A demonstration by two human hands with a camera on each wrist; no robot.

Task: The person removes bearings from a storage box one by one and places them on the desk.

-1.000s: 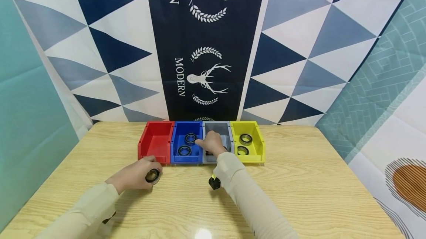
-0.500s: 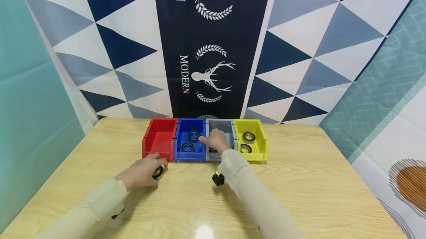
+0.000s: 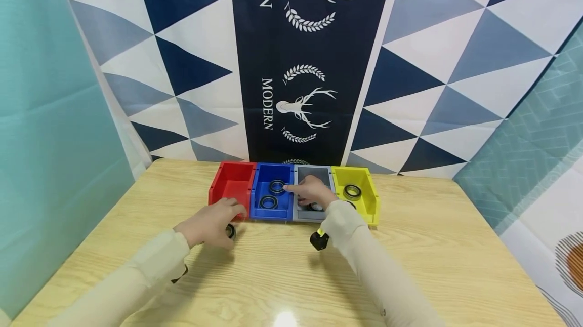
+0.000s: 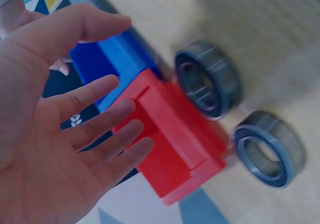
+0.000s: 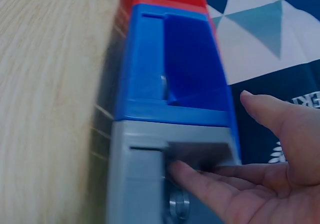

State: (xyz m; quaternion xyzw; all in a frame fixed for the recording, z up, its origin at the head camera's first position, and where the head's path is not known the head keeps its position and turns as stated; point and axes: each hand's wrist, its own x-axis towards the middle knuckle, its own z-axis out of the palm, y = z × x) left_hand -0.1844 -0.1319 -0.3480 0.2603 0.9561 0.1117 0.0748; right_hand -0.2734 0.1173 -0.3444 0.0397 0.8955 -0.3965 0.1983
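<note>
My left hand [image 3: 211, 223] hovers at the front of the red bin [image 4: 187, 124], fingers spread and holding nothing. Just past its fingertips, two black-and-silver ball bearings, one nearer the blue bin [image 4: 207, 79] and the other farther along [image 4: 270, 149], sit on the table; the head view shows just part of one bearing [image 3: 231, 231] beside the hand. My right hand [image 3: 316, 190] reaches into the grey bin [image 5: 140, 184], its index finger extended down close to a bearing [image 5: 178, 204] there and its thumb stretched out. Its other fingers are partly hidden.
The blue bin [image 3: 272, 214] holds two bearings, and the yellow bin [image 3: 372, 208] on the right end also has two. All the bins stand joined in a row near the patterned backdrop [image 3: 191, 64]. A black wrist device [image 3: 319, 240] hangs below my right sleeve.
My left fingers have opened away from the bearing they held, and it is now at the red bin's front. The right hand has shifted slightly within the grey bin. The head view has turned left.
</note>
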